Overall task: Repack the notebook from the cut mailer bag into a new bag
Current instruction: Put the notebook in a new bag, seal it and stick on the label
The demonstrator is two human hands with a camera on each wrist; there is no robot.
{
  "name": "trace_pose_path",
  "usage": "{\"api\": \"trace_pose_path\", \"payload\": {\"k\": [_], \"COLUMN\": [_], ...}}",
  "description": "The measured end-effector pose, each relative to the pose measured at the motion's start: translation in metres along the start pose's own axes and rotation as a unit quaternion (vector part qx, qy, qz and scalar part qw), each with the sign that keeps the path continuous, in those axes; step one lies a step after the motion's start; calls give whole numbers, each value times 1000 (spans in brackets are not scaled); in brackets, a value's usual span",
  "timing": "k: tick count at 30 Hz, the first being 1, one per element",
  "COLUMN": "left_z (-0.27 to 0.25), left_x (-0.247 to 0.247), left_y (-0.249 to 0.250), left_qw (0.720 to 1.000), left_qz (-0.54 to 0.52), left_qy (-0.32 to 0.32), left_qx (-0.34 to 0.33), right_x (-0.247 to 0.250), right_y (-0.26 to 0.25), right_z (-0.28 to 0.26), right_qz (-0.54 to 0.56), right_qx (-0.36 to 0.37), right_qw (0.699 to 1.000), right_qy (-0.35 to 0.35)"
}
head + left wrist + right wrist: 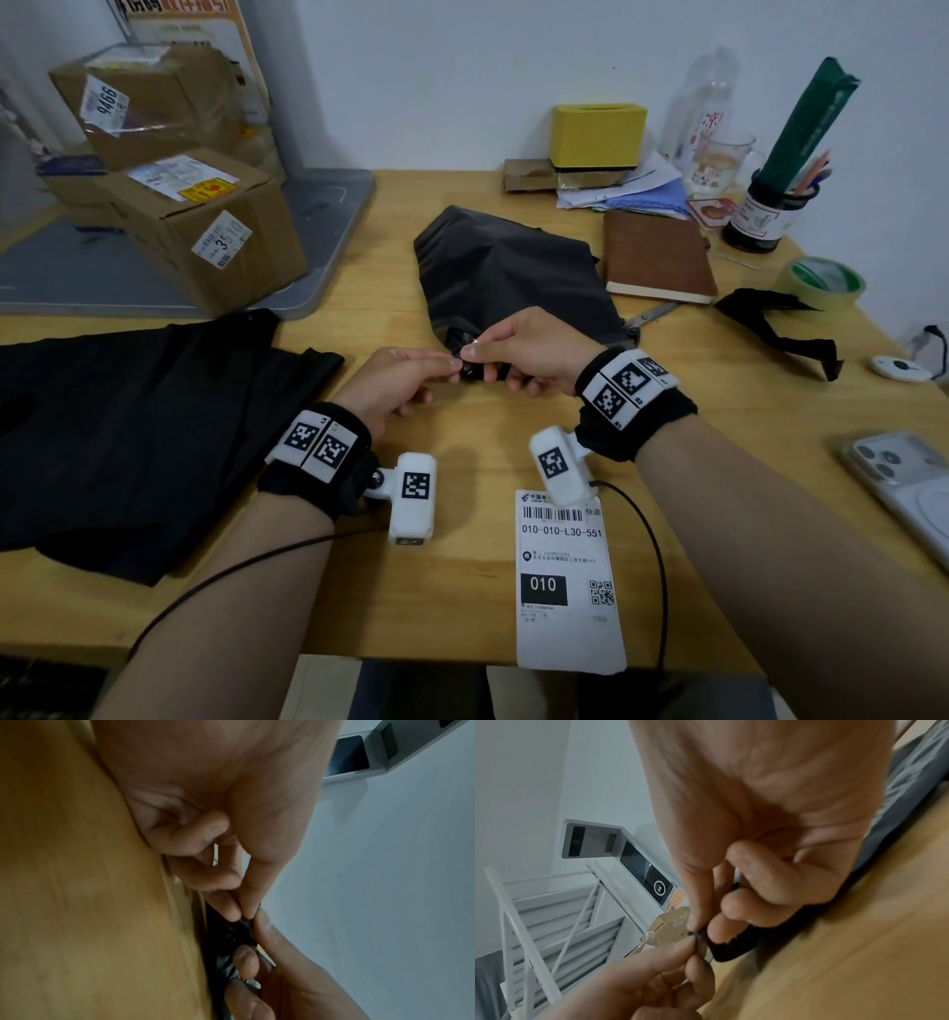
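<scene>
A black mailer bag [513, 277] lies flat in the middle of the wooden table [462, 539]. My left hand [454, 367] and right hand [475, 349] meet at its near end, and each pinches the bag's edge between thumb and forefinger. In the left wrist view the left hand [245, 918] nips the black film [231, 931], with the right hand's fingers [246, 957] just below. The right wrist view shows the right hand [695, 931] pinching the same edge [731, 949]. The brown notebook [657, 257] lies bare to the right of the bag. I cannot tell whether anything is inside the bag.
A pile of black bags [128, 437] covers the table's left. A shipping label [565, 575] lies at the front edge. Scissors [649, 313], a cut black strip [780, 329], a tape roll [821, 282] and a phone [909, 483] lie right. Cardboard boxes [205, 231] stand back left.
</scene>
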State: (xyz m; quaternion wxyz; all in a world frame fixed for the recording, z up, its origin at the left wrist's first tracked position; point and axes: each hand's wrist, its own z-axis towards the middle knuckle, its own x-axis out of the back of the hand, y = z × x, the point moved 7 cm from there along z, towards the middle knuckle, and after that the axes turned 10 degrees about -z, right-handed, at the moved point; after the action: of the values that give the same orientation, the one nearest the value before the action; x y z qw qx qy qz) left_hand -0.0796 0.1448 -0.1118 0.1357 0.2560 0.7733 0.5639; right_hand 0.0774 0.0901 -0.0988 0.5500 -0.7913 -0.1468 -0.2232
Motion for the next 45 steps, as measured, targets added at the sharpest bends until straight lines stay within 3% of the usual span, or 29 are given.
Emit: {"api": "trace_pose_path", "payload": {"k": [8, 18, 30, 45], "left_z": [6, 7, 16, 14], "left_x": [0, -5, 8, 10], "left_y": [-3, -4, -13, -16], "left_qw": [998, 999, 994, 990], "left_qz": [-23, -10, -70, -106], "left_qy": [56, 36, 73, 80], "left_qx": [27, 11, 41, 53], "right_x": [7, 16, 56, 43], "right_y": [7, 11, 22, 24], "right_z": [-4, -13, -30, -39], "right_qz": [11, 38, 201, 209], "right_qx": [-5, -14, -14, -52], "right_qw": [1000, 999, 968, 972], "right_qy": [17, 35, 149, 91]}}
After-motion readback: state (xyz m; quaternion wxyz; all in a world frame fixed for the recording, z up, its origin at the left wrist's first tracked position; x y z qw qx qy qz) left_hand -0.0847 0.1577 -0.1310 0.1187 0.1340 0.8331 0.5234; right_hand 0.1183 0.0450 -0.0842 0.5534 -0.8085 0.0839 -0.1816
